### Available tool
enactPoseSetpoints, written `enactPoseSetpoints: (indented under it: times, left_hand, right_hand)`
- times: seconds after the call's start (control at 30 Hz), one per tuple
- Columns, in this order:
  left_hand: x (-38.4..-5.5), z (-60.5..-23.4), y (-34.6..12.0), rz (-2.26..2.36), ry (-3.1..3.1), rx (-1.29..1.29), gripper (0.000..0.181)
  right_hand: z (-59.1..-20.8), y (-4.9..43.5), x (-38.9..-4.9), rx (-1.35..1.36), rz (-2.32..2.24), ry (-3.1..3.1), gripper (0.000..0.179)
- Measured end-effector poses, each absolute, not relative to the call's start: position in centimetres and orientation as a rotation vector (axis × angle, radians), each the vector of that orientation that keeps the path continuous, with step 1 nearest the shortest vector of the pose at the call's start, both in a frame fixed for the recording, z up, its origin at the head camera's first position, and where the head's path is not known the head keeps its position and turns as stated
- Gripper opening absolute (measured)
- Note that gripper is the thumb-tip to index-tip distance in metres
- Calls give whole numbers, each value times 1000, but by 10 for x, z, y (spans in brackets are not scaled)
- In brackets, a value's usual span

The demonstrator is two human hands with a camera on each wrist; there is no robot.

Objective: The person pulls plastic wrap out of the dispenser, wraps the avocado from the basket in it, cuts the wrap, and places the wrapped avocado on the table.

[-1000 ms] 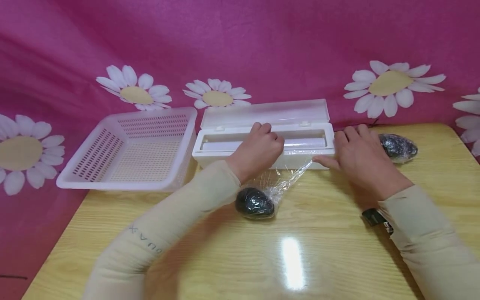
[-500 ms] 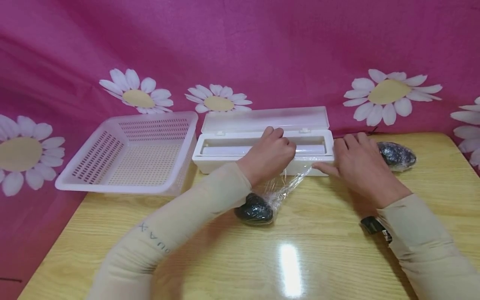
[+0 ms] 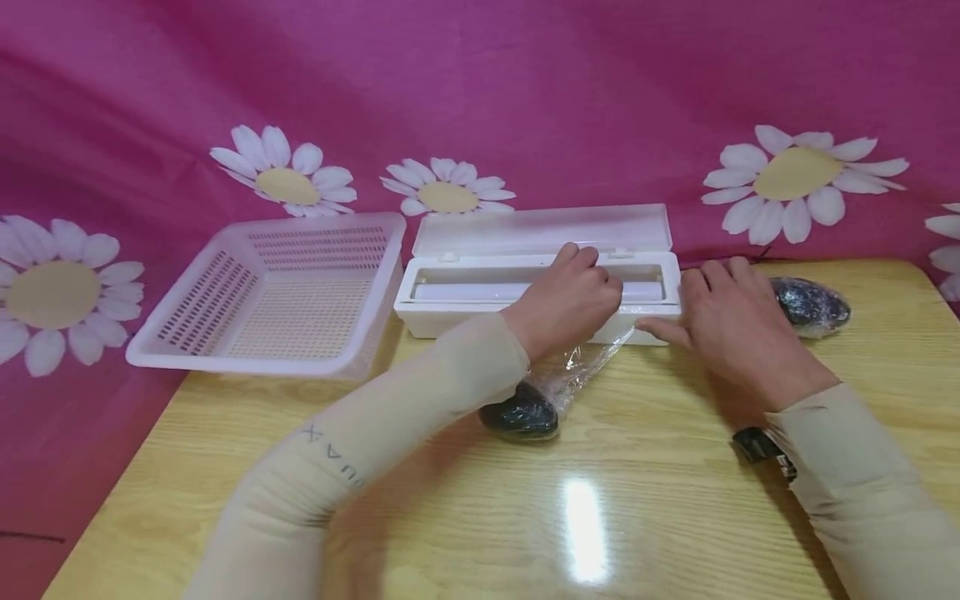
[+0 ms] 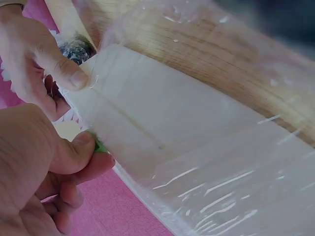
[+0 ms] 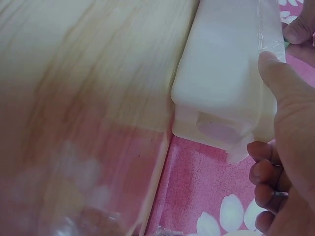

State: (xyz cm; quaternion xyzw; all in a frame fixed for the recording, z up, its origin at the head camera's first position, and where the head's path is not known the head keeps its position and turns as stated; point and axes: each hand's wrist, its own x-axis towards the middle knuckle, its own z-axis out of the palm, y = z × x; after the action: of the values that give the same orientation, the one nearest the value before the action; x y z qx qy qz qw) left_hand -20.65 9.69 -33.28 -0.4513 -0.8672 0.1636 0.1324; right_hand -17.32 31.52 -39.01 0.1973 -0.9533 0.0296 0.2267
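Observation:
A white cling film dispenser [image 3: 435,321] stands lengthwise at the back of the table, lid raised, with the film roll [image 3: 468,292] showing inside. My left hand [image 3: 562,304] pinches a small green slider [image 4: 100,144] at the dispenser's top edge, right of its middle. My right hand [image 3: 738,333] grips the dispenser's right end, its thumb pressing film against the front. Clear film [image 3: 573,379] runs from the front edge down to a dark, egg-shaped thing [image 3: 521,414] wrapped in it, partly behind my left sleeve.
A white perforated basket [image 3: 232,364] stands left of the dispenser. Another dark oval thing wrapped in film [image 3: 813,308] lies beyond my right hand. Behind the wooden table [image 3: 465,517] hangs a pink cloth [image 3: 570,92] with daisies.
My left hand has slid to the right along the dispenser's top edge, toward my right hand. My right hand keeps its grip on the end. The camera view has shifted slightly.

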Motion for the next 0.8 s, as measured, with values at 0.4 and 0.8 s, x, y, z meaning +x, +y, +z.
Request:
enactPoseSetpoints:
  times: [0.4, 0.8]
  left_hand:
    - [-207, -329, 106, 525, -2520, -1320, 33]
    - [-208, -327, 112, 554, -2563, -1318, 32]
  right_hand:
    - [-392, 318, -173, 565, 105, -2601, 62]
    - [-395, 319, -173, 595, 115, -2582, 60]
